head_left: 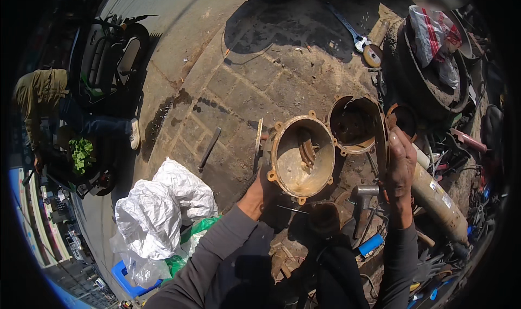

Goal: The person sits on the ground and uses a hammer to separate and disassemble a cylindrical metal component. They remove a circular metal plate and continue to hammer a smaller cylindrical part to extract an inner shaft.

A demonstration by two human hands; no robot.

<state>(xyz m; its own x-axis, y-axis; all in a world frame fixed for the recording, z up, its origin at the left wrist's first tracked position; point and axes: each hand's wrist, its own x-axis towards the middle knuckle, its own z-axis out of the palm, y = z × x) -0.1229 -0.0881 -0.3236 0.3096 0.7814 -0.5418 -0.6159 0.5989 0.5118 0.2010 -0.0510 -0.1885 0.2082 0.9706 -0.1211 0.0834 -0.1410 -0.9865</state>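
My left hand (257, 194) grips the side of a round, bowl-shaped metal housing (284, 176) with lugs around its rim, its hollow facing up. Inside lies a curved brownish metal piece (307, 149). My right hand (400, 165) is closed on a dark, thin, curved metal plate (381, 146), held edge-on. Just left of that plate stands a second round housing (347, 141), rusty and dark inside. Whether the plate touches it, I cannot tell. Left of the first housing, a thin disc (259, 138) shows edge-on.
A hammer (362, 192) and blue cylinder (371, 245) lie near my right forearm. A long gas cylinder (438, 195) and tool clutter fill the right. An adjustable wrench (353, 32) lies far off, a metal bar (209, 149) and white sacks (152, 217) left. A person (43, 108) and motorbike (108, 59) are far left.
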